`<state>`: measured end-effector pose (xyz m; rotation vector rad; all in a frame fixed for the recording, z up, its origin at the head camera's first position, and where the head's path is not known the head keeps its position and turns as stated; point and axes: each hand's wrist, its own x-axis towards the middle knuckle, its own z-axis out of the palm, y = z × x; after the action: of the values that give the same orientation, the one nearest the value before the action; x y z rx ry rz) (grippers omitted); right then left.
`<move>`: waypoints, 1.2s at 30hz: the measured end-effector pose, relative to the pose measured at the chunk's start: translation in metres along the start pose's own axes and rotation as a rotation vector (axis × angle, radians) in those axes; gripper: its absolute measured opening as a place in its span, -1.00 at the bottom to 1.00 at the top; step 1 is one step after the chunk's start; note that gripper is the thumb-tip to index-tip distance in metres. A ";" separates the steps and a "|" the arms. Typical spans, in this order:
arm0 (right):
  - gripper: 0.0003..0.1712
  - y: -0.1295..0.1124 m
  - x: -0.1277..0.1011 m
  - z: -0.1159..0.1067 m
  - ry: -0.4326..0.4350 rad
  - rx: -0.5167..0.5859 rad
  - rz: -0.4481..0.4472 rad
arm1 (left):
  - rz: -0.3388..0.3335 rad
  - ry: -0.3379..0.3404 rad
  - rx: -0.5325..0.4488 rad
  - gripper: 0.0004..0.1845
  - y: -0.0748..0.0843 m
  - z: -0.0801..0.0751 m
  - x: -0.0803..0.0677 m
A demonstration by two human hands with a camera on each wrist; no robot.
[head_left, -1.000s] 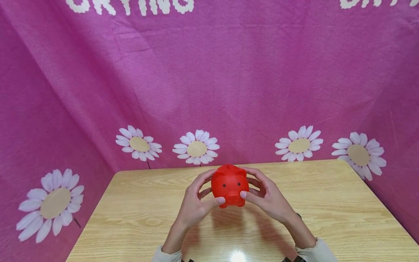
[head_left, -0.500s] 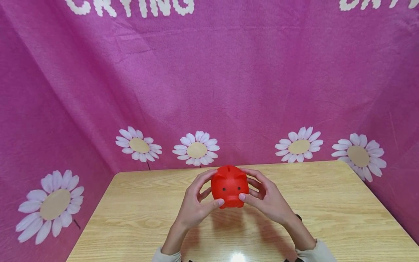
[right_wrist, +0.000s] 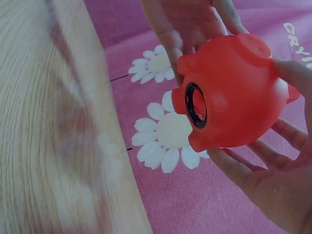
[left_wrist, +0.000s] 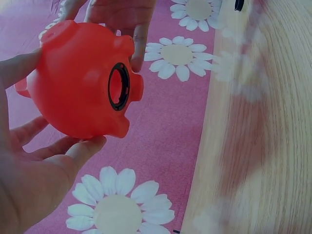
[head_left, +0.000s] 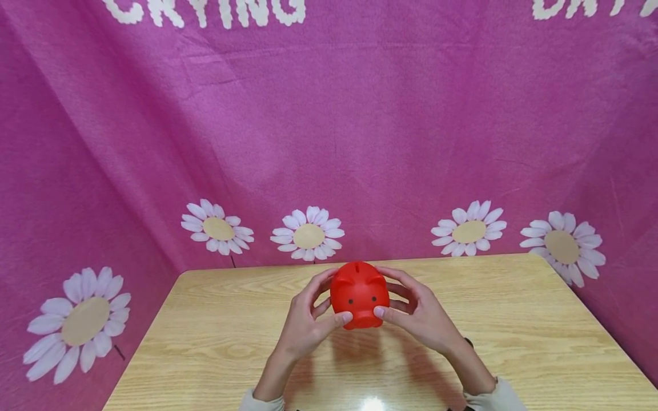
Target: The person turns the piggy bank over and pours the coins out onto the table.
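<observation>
Between both hands a red piggy bank [head_left: 360,288] is held up above the table, its snout facing the head camera and its coin slot on top. My left hand [head_left: 304,319] grips its left side, thumb beside the snout and fingers round the back. From the other side my right hand [head_left: 425,318] holds it the same way. Both wrist views show the underside of the piggy bank [left_wrist: 80,80] with a round hole [right_wrist: 197,105] edged by a black ring. No plug sits in that hole, and several stubby feet stand around it.
The light wooden table [head_left: 216,342] carries the shadows of the hands and the piggy bank. Behind it and along both sides hangs a pink cloth [head_left: 334,125] printed with white daisies and letters. A dark band [head_left: 468,342] circles the right wrist.
The piggy bank has tipped forward a little, so its coin slot shows more plainly and its face points lower. Both hands keep their hold in nearly the same place.
</observation>
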<state>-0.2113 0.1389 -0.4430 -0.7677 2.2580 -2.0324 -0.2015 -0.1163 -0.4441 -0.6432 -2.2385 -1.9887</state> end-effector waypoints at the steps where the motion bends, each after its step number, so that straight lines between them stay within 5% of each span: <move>1: -0.19 -0.001 0.000 0.000 -0.012 0.020 0.009 | 0.004 -0.001 0.004 -0.21 0.000 0.000 0.000; 7: -0.09 0.000 0.000 -0.001 -0.054 0.087 0.007 | 0.106 -0.015 0.056 -0.18 -0.002 -0.003 0.000; 17: 0.06 -0.006 0.000 -0.006 -0.027 0.000 -0.266 | 0.372 -0.056 0.079 -0.08 0.004 -0.008 0.001; 36: 0.04 -0.006 -0.001 -0.005 0.002 -0.082 -0.252 | 0.322 -0.039 0.105 -0.09 0.002 -0.008 0.001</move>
<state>-0.2103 0.1436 -0.4369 -1.1094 2.3653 -2.0467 -0.2034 -0.1235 -0.4409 -0.9659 -2.0822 -1.7079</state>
